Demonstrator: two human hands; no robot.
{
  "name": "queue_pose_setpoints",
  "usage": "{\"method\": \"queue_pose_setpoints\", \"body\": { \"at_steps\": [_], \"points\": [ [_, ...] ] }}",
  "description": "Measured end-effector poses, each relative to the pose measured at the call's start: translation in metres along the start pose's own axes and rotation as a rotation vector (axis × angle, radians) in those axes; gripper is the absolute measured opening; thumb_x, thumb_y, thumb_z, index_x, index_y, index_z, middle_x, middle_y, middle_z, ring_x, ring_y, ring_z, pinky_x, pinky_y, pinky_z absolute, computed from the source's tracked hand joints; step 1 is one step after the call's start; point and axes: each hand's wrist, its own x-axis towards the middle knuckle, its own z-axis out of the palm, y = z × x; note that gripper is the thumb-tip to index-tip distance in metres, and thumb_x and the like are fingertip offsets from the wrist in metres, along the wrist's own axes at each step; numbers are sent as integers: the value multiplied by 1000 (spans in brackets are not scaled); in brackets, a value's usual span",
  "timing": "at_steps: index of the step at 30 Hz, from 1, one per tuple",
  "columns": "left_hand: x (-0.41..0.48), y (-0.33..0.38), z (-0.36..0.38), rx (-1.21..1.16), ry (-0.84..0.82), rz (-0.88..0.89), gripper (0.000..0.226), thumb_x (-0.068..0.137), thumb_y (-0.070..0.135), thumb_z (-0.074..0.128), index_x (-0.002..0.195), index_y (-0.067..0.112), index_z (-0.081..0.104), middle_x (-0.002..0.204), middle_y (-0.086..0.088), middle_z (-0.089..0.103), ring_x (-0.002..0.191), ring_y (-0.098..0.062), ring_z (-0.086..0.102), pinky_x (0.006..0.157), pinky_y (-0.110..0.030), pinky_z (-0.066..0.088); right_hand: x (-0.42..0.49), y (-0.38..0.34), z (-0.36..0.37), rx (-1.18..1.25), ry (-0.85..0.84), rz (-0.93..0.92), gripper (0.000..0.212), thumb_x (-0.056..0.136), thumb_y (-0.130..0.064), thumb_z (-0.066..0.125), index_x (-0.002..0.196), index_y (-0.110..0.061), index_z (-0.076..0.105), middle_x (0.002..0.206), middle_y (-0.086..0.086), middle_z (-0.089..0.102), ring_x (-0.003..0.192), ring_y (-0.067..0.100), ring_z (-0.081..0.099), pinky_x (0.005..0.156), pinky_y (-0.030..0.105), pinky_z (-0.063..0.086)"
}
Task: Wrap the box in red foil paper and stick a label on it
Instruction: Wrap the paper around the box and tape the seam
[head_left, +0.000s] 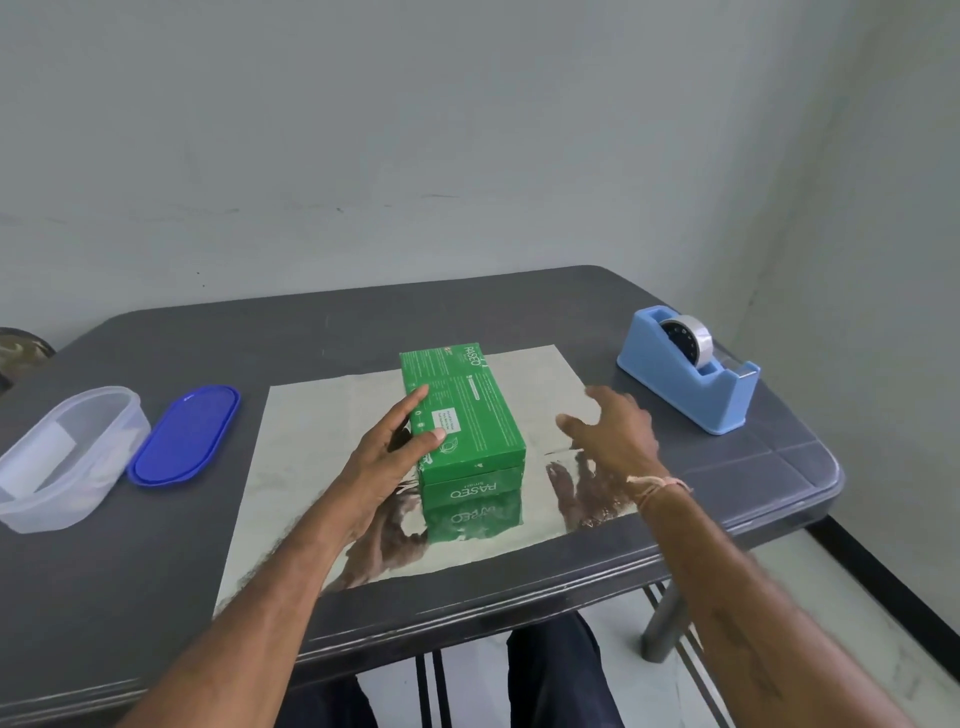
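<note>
**Box set on the foil, wrapping not yet begun**

At the far left a clear plastic tub (67, 457) stands open, with something white inside that may be the labels; it is too blurred to tell. Its blue lid (184, 436) lies just beside it on the right, probably kept there so the contents stay within reach for the final step.

Next comes the foil sheet (322, 441), spread flat with a mirror-silver face up. The red side is presumably underneath, so that it ends up on the outside. The green box (467, 415) lies on the sheet, roughly mid-width and towards its far edge, its long side running near to far. That leaves foil on both sides to fold up.

The left hand (395, 447) steadies the box from the left, forefinger along its top edge and thumb laid on the lid. The fingers are fairly straight, touching and not clamped. The right hand (618, 431) hovers over the foil to the right of the box, fingers spread and holding nothing, likely on its way to the sheet's edge.

At the far right a blue tape dispenser (685, 369) waits, well apart from the sheet.

Everything rests on a dark grey table (779, 467) with rounded corners, set against plain pale grey walls. A light floor shows below on the right.
</note>
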Motion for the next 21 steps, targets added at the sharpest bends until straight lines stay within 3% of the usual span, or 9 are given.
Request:
{"method": "queue_pose_setpoints", "body": {
  "at_steps": [3, 10, 12, 14, 19, 21],
  "points": [
    [-1, -2, 0, 3, 6, 16, 65, 96, 29, 67, 152, 46, 39, 151, 14, 41, 89, 31, 50, 101, -23, 34, 5, 6, -7, -160, -76, 83, 73, 87, -50, 77, 144, -16, 48, 140, 12, 51, 128, 34, 50, 109, 52, 44],
    [-6, 2, 1, 14, -7, 20, 64, 97, 28, 66, 152, 46, 38, 162, 8, 33, 93, 27, 44, 102, -27, 29, 15, 4, -13, 0, -94, 128, 84, 78, -36, 88, 146, -8, 48, 140, 12, 54, 125, 31, 56, 104, 47, 51],
    [-5, 2, -1, 18, -26, 12, 65, 96, 29, 67, 151, 48, 38, 164, 6, 30, 113, 11, 45, 109, -31, 28, 17, 6, -12, -39, -72, 135, 79, 75, -40, 90, 138, -8, 54, 134, 12, 59, 121, 30, 58, 100, 43, 51],
    [-4, 2, -4, 10, -37, 5, 66, 95, 31, 68, 150, 50, 39, 165, 5, 29, 127, 3, 33, 114, -35, 26, 20, 5, -11, -56, -71, 152, 77, 72, -43, 91, 131, -8, 56, 129, 12, 61, 116, 31, 59, 95, 41, 52],
    [-3, 2, -7, 12, -45, -11, 66, 94, 34, 69, 150, 52, 38, 167, 6, 26, 131, 0, 25, 121, -45, 22, 9, 0, -3, -303, -13, 93, 68, 84, -41, 82, 131, -6, 49, 131, 17, 49, 119, 37, 49, 96, 42, 45],
    [-2, 2, -7, 13, -46, -19, 66, 94, 34, 69, 149, 53, 38, 167, 6, 24, 131, 0, 25, 122, -46, 21, 8, -1, -2, -332, -12, 85, 66, 85, -37, 82, 131, -4, 49, 131, 18, 49, 117, 38, 53, 96, 40, 46]
  ]
}}
